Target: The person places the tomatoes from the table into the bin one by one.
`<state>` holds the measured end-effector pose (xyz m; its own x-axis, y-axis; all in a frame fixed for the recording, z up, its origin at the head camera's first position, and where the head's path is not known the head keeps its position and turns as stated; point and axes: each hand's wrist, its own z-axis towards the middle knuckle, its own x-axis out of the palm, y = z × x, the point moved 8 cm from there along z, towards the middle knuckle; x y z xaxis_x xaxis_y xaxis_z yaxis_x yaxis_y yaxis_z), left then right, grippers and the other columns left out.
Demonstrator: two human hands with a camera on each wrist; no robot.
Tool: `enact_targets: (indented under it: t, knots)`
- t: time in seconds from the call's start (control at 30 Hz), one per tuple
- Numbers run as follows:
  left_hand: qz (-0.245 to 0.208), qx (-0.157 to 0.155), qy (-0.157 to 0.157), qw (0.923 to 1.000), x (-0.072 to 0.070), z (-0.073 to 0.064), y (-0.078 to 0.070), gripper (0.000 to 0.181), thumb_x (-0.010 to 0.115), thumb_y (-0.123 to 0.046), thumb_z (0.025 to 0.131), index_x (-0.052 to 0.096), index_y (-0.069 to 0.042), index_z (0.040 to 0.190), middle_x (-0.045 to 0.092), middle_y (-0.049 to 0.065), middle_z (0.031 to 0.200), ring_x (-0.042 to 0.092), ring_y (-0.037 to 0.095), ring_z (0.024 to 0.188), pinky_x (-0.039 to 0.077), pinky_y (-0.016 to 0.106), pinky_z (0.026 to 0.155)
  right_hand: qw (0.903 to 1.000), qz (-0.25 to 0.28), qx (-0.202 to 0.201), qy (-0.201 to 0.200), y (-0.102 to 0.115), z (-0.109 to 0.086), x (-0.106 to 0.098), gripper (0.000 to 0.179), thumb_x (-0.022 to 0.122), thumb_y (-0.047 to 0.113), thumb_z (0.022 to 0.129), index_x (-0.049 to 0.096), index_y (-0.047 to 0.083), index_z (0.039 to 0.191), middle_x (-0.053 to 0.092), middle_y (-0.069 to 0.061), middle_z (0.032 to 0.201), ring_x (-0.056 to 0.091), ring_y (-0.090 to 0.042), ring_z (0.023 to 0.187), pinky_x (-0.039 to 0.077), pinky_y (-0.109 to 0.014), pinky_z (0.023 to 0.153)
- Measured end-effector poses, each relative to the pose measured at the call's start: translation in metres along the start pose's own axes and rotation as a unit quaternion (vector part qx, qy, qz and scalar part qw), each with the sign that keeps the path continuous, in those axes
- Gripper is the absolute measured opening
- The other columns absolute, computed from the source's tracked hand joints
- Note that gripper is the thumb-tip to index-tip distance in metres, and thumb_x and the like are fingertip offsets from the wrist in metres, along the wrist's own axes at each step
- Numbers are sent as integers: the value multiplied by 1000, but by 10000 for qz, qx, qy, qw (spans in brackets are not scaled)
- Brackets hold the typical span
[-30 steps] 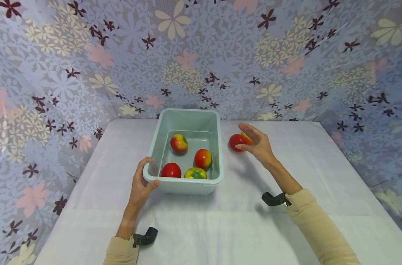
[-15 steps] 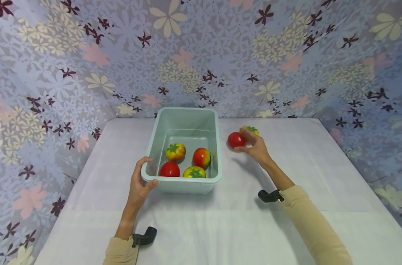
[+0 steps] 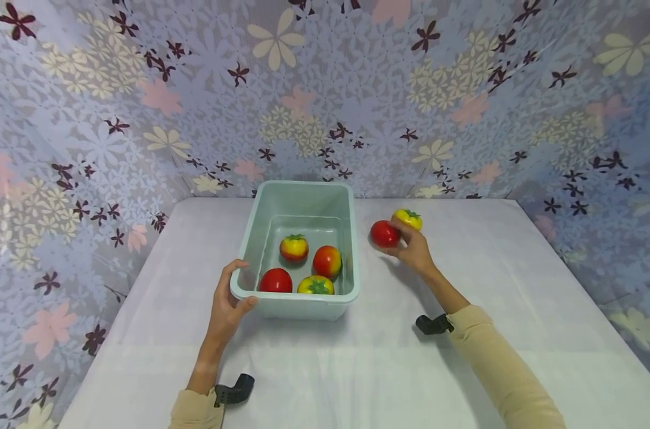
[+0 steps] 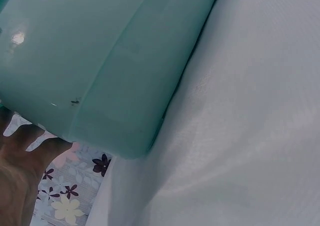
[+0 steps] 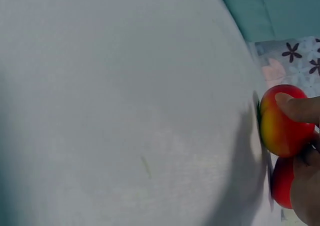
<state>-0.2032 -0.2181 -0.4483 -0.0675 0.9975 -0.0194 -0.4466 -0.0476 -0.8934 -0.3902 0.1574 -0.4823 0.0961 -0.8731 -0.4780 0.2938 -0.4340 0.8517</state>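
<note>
A pale green plastic bin (image 3: 303, 308) stands on the table, and my left hand (image 3: 225, 305) grips its near-left corner, thumb on the outer rim. Inside are a red tomato (image 3: 275, 280), a yellow tomato with a green top (image 3: 316, 285), a red-yellow tomato (image 3: 327, 261) and another with its leafy top up (image 3: 294, 248). To the bin's right, my right hand (image 3: 414, 252) holds a red tomato (image 3: 385, 233) between thumb and fingers. In the right wrist view my thumb lies on this tomato (image 5: 282, 128), which shows a yellow patch. A yellow tomato (image 3: 409, 220) sits just behind my fingers.
A white cloth (image 3: 325, 369) covers the table. Flower-patterned fabric (image 3: 325, 89) rises behind it and at both sides. The bin's side wall (image 4: 100, 76) fills much of the left wrist view.
My right hand has come down and closed its fingers on the red tomato, uncovering the yellow one behind. In the bin, one tomato has rolled nearer, leafy top now up. My left hand stays put.
</note>
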Motion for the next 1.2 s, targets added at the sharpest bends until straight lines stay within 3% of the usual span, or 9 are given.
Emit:
enact_targets:
  t: [0.17, 0.37, 0.57, 0.77, 1.03, 1.2]
  knots:
    - [18, -40, -6, 10000, 1, -1, 2, 59, 63, 4, 79, 40, 4, 134, 40, 9, 141, 35, 19, 134, 32, 18, 107, 9999, 12, 12, -132, -7, -1, -2, 64, 74, -11, 77, 51, -7, 136, 44, -27, 145, 38, -40, 139, 31, -50, 111]
    - [84, -4, -27, 10000, 2, 1, 1, 59, 63, 4, 79, 40, 6, 134, 40, 16, 142, 34, 16, 136, 29, 17, 109, 9994, 286, 30, -196, -9, 2, -5, 64, 71, -17, 74, 53, -7, 135, 47, -27, 143, 41, -41, 136, 41, -47, 103]
    - [44, 41, -3, 10000, 2, 2, -1, 59, 62, 4, 79, 40, 5, 134, 37, 25, 141, 36, 17, 132, 31, 19, 107, 9975, 618, 299, -176, -14, 3, -7, 64, 69, -17, 76, 51, -6, 136, 48, -27, 142, 43, -41, 134, 43, -46, 100]
    - [47, 184, 61, 9998, 4, 3, -4, 59, 65, 2, 80, 41, 6, 133, 37, 27, 138, 33, 17, 135, 26, 20, 110, 9948, 776, 612, -245, -17, 1, -9, 63, 71, -13, 78, 52, -2, 137, 48, -22, 144, 42, -37, 136, 42, -45, 102]
    - [128, 31, 15, 9999, 3, 3, -3, 58, 63, 4, 79, 41, 5, 133, 38, 23, 141, 33, 17, 135, 28, 19, 109, 9938, 917, 538, -327, -1, -1, -14, 62, 71, -9, 80, 51, 0, 139, 50, -19, 144, 48, -35, 133, 44, -39, 102]
    - [95, -3, 11, 10000, 3, 2, -3, 59, 64, 5, 79, 40, 6, 133, 37, 23, 142, 33, 16, 136, 29, 18, 108, 9920, 1148, 421, -318, 12, -1, -15, 63, 70, -9, 82, 48, 0, 141, 46, -19, 147, 47, -36, 132, 47, -28, 97]
